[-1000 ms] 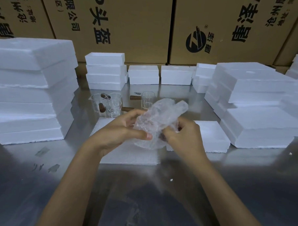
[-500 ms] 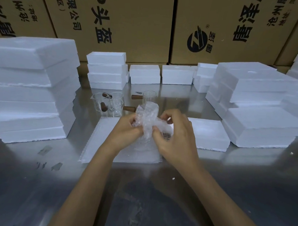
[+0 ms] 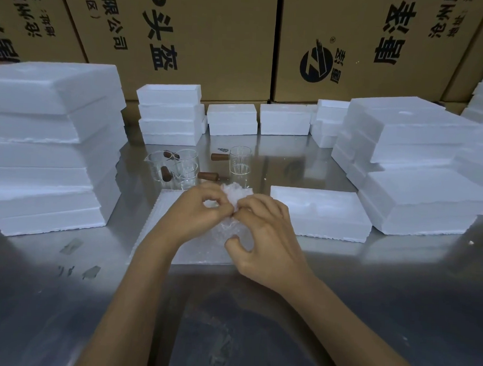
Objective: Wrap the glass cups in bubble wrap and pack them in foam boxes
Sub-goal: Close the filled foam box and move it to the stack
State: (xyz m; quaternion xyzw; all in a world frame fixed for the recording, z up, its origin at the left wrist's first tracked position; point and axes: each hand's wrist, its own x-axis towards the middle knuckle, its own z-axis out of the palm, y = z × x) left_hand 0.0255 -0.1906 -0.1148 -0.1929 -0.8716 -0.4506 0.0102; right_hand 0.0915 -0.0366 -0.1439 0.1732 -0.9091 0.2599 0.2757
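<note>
Both my hands hold a bundle of bubble wrap (image 3: 235, 192) at the table's middle. My left hand (image 3: 199, 208) pinches its top from the left, and my right hand (image 3: 263, 236) grips it from the right and below; the cup inside is hidden. Under the hands lies a flat stack of bubble wrap sheets (image 3: 161, 221). Several bare glass cups with brown wooden handles (image 3: 180, 169) stand just behind, one more (image 3: 239, 163) to their right. A low foam box (image 3: 320, 214) lies right of my hands.
Tall stacks of white foam boxes stand at the left (image 3: 48, 146) and at the right (image 3: 418, 163), smaller ones (image 3: 232, 118) along the back. Brown cardboard cartons (image 3: 213, 43) wall off the rear. The steel tabletop (image 3: 228, 320) reaches to the near edge.
The loose, upright wrap has been gathered and pressed down into a tight bundle. Both hands have closed in on it and lowered toward the sheets.
</note>
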